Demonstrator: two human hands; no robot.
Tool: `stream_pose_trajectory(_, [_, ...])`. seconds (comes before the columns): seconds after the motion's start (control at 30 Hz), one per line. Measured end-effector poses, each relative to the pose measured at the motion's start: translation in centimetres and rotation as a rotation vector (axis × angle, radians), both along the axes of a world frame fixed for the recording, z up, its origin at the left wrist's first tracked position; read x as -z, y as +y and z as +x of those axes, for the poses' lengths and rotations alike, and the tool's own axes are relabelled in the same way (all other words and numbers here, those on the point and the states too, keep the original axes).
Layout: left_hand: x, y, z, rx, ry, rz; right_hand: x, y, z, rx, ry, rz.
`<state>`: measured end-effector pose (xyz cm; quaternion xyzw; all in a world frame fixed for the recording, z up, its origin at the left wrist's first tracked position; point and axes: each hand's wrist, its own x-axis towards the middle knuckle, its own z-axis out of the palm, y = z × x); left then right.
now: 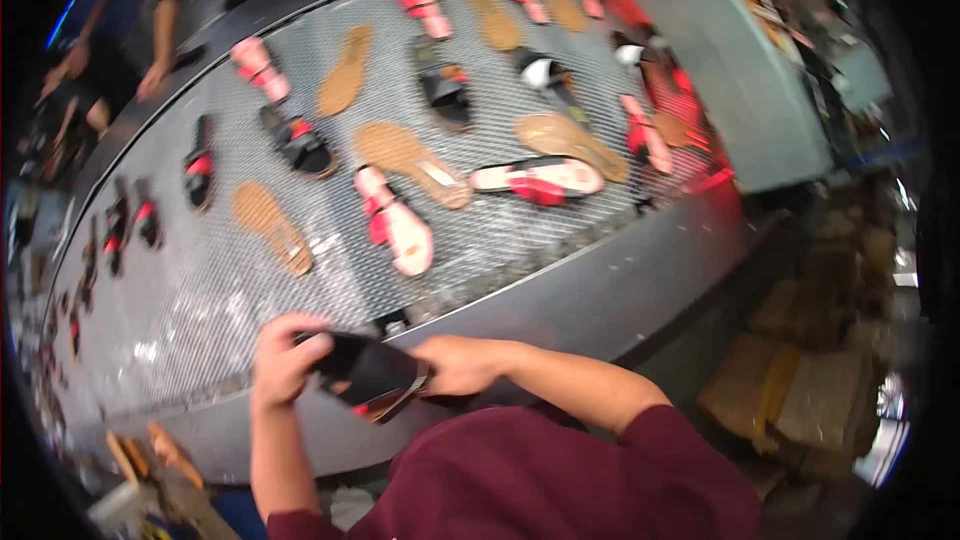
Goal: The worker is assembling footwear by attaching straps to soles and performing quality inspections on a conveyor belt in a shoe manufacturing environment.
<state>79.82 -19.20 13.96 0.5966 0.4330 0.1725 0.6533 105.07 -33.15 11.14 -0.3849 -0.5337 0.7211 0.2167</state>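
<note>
Near the front edge of a metal mesh conveyor, I hold a black sandal (368,368) in both hands. A bit of red shows at its lower side. My left hand (284,352) is closed on one end, its thumb over the top. At the other end my right hand (460,365) is closed round it, with its fingertips partly hidden behind the sandal. Just beyond my hands, a pink sandal with a red strap (396,225) lies on the mesh.
The mesh conveyor belt (210,310) carries several pink and black sandals and tan soles (272,225). A metal edge (560,305) runs along its near side. A grey-green housing (750,70) glows red beneath at right. Cardboard boxes (780,390) stand lower right. A co-worker's hand (155,78) rests across the belt.
</note>
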Motion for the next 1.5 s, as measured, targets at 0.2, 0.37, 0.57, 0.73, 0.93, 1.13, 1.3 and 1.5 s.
stream_pose_trajectory(0.2, [8.4,9.5,2.9,-0.166,0.258,0.096,3.4,-7.5,3.4,0.376,0.025,-0.407])
stream_pose_trajectory(0.37, [17.2,24.2,-2.5,-0.268,0.727,0.730,7.7,-14.3,5.8,0.760,0.053,-0.839])
stream_pose_trajectory(0.57, [20.1,30.9,-0.2,-0.174,1.099,0.511,10.0,-18.4,6.7,0.873,0.027,-0.955])
stream_pose_trajectory(0.73, [20.2,29.7,-1.3,-0.290,1.031,0.594,10.4,-19.1,6.3,0.840,-0.068,-0.874])
stream_pose_trajectory(0.93, [17.9,22.9,-6.3,-0.711,-0.202,0.064,11.1,-19.1,6.4,0.950,-0.231,-0.733])
stream_pose_trajectory(1.13, [8.7,8.8,-1.5,-0.664,-0.529,-0.218,10.3,-18.9,7.3,1.202,-0.041,-0.545])
stream_pose_trajectory(1.3, [11.2,-3.4,6.9,-0.469,-0.530,-0.421,9.1,-18.2,8.7,1.232,0.115,-0.438])
stream_pose_trajectory(1.5, [13.7,-8.4,13.8,-0.296,-0.608,-0.531,9.0,-16.2,7.7,1.144,0.206,-0.346])
